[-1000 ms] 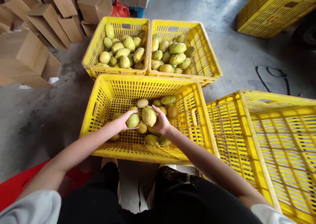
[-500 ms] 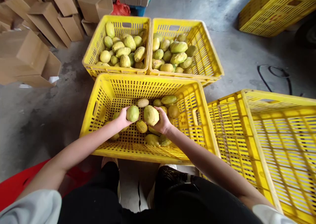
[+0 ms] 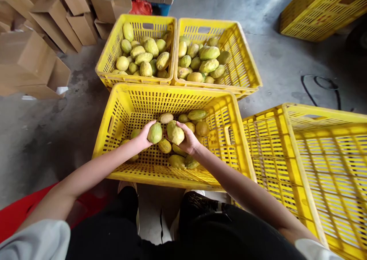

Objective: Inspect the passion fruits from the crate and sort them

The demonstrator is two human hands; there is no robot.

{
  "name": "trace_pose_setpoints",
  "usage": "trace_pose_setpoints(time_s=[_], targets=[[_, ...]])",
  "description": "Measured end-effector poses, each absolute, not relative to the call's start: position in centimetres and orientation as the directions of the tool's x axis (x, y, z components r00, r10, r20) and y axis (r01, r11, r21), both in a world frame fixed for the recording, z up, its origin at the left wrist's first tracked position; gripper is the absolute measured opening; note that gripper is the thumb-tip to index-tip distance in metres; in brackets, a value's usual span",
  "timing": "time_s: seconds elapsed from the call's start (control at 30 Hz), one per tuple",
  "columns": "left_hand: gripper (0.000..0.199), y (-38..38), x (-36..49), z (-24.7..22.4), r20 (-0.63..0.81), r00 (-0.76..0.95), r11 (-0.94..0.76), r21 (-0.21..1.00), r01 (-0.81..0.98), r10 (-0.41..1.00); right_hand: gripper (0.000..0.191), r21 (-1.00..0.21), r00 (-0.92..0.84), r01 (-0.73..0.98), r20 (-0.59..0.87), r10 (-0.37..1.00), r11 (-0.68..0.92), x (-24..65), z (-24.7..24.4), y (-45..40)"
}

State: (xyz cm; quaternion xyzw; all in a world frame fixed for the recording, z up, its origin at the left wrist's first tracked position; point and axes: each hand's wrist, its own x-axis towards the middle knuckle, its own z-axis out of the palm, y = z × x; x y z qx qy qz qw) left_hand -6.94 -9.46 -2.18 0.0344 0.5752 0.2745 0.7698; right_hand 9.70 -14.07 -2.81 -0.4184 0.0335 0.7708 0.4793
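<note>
My left hand [image 3: 145, 134] is closed round a smooth, rounded green fruit [image 3: 155, 133]. Beside it, my right hand [image 3: 187, 138] grips a lumpier yellow-green fruit [image 3: 175, 133]. Both are held up side by side, a small gap apart, over a yellow slatted plastic crate [image 3: 137, 180]. Several more fruits lie on the crate floor. Among them are a pale oval fruit [image 3: 166, 118] behind my hands, a small yellow fruit [image 3: 164, 146] below them, and a long green-yellow fruit [image 3: 197, 114] to the right. My left forearm and hand partly cover fruits on the left side.
Two yellow crates, the left one [image 3: 100, 66] and the right one [image 3: 249, 63], stand behind with many similar fruits. Another yellow crate [image 3: 286, 138] is at my right, and stacked crates [image 3: 321, 15] stand farther back. Cardboard boxes [image 3: 28, 59] crowd the left. A black cable [image 3: 323, 85] lies on the floor.
Both fruits have turned slightly in my hands, the right one now tilted with its end lower. The hands stay nearly in place; the view has shifted a little.
</note>
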Motion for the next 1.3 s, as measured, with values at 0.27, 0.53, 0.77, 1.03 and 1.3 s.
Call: trace_pose_setpoints(time_s=[0.27, 0.53, 0.77, 1.03, 1.3], targets=[[0.017, -9.6, -6.8, -1.8, -0.835, 0.235, 0.854, 0.423, -0.304, 0.497, 0.018, -0.277, -0.175, -0.791, -0.752, 0.636, -0.546, 9.8, -1.9, -13.9], [0.021, -9.5, -6.7, -2.0, -0.909, 0.148, 0.862, 0.304, -0.407, 0.390, 0.029, -0.273, -0.282, -0.740, -0.704, 0.652, -0.615, 10.1, -2.6, -13.9], [0.013, -9.4, -7.0, -2.6, -0.893, 0.156, 0.878, 0.360, -0.315, 0.422, 0.016, -0.298, -0.223, -0.737, -0.740, 0.635, -0.606, 9.5, -2.2, -13.9], [0.013, -9.5, -6.8, -2.4, -0.879, 0.168, 0.884, 0.403, -0.238, 0.446, 0.009, -0.299, -0.128, -0.800, -0.762, 0.634, -0.521, 9.4, -1.5, -13.8], [0.019, -9.3, -7.1, -3.2, -0.913, 0.183, 0.897, 0.290, -0.335, 0.364, 0.021, -0.322, -0.110, -0.782, -0.771, 0.627, -0.533, 10.4, -3.3, -13.5]])
